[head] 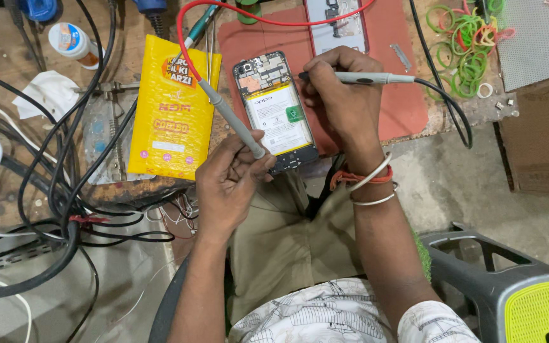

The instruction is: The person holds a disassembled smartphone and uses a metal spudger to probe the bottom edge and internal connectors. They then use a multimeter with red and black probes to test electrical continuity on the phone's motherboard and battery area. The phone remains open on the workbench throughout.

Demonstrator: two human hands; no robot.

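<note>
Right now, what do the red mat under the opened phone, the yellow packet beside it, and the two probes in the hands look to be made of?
Red mat: looks like matte rubber or silicone, flat, no glare. Yellow packet: glossy plastic film, creased and shiny. Probes: the left hand holds a grey probe on a red lead, the right hand one on a black lead; both look like matte moulded plastic.

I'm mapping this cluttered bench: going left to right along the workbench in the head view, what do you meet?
Small white round tub with orange label → crumpled white tissue → yellow printed plastic pouch → opened smartphone with exposed battery → heap of green and red rubber bands → brown cardboard box.
</note>
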